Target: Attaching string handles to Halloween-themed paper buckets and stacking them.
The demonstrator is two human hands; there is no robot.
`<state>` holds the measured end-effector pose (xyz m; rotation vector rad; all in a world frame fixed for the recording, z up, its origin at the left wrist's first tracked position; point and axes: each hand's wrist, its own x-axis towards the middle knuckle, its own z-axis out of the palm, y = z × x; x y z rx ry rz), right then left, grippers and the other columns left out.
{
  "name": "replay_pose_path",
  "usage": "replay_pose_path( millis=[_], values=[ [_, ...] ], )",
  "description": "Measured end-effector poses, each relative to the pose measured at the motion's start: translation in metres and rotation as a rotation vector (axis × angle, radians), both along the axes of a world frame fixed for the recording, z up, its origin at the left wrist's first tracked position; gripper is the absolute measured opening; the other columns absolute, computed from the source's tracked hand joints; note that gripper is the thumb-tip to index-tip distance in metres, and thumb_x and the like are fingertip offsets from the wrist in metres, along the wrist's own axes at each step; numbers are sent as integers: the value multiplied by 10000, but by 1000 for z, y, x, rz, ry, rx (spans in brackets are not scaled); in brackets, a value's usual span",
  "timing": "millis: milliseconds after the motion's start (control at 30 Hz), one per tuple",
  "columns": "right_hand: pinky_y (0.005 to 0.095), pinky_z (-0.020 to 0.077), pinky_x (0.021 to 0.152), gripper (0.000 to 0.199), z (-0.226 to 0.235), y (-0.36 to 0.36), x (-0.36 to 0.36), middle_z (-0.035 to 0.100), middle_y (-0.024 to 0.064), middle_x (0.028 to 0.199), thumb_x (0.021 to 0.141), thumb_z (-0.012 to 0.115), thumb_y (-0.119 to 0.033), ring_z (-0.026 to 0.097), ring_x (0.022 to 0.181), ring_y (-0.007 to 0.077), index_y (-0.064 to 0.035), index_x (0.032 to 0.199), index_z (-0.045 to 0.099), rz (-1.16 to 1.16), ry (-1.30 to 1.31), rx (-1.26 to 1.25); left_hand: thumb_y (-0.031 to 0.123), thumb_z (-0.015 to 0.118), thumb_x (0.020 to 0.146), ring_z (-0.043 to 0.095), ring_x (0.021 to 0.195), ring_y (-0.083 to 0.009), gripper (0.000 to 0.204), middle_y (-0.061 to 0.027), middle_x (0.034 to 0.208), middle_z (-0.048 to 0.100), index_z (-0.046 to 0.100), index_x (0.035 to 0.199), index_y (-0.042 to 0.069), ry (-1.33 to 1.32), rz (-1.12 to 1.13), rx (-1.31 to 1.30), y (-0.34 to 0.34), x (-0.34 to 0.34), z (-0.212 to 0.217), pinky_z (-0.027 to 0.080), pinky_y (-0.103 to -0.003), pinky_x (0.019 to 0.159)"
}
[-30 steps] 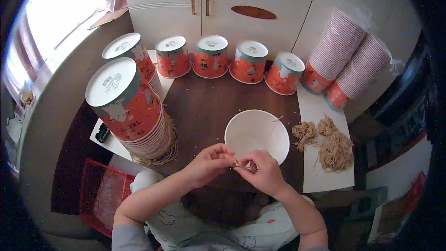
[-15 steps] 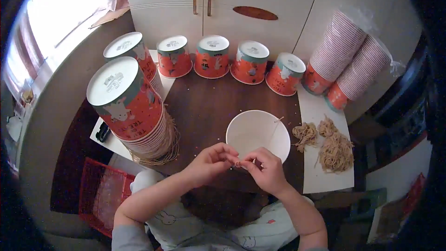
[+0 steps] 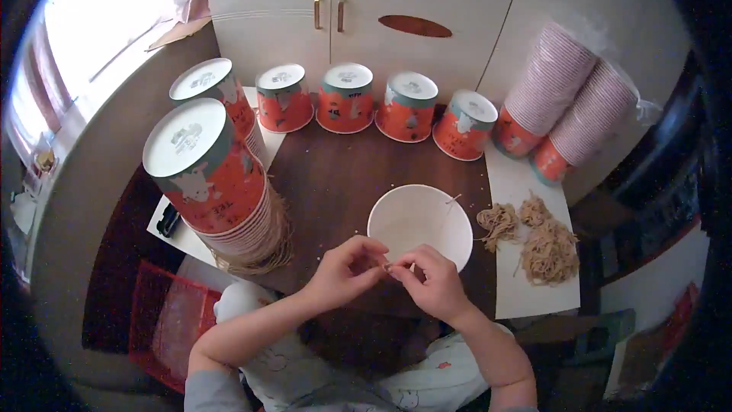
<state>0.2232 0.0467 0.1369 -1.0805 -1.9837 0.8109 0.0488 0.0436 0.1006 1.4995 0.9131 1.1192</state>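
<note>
My left hand (image 3: 350,272) and my right hand (image 3: 428,279) meet at the near edge of an upright white paper bucket (image 3: 419,217), their fingertips pinched together. Between them is a tiny bit of brown cord (image 3: 388,268), mostly covered by the fingers. A short cord end (image 3: 453,199) pokes through the bucket's wall at its upper right. The bucket's open mouth faces up, and its inside is plain white. To the right of it lie a small bundle of tan cord (image 3: 497,225) and a larger tangled pile of cord (image 3: 550,248).
Several orange-and-green buckets (image 3: 345,107) stand upside down along the back. At left is a tall nested stack (image 3: 221,183) with cord loops round its base. Wrapped bucket stacks (image 3: 560,84) lean at the back right. A red basket (image 3: 152,313) sits below left.
The view has shifted slightly. My fingers have drawn closer round the cord, so less of it shows. The bucket stays in place.
</note>
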Motion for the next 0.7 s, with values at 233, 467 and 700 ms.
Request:
replay_pose_path(
  millis=[233,467,700],
  values=[
    [363,422,619,102,-7,1,-1,555,85,742,741,602,-147,538,685,282,-57,769,560,-5,-87,103,20,622,746,547,793,-95,290,-52,850,571,476,998,29,-14,22,-12,0,-7,3,458,-230,699],
    [359,422,586,84,-4,2,-1,554,75,727,719,600,-128,540,656,268,-69,758,554,-7,-95,67,26,630,739,556,730,-91,307,-44,820,583,474,1003,41,104,62,35,0,-10,16,469,-229,640],
    [239,384,447,69,-5,3,-1,537,50,689,702,611,-49,467,492,117,-30,741,558,16,-75,147,18,591,754,523,669,-47,251,-16,787,572,488,983,35,10,72,21,1,-13,13,423,-184,574]
  ],
)
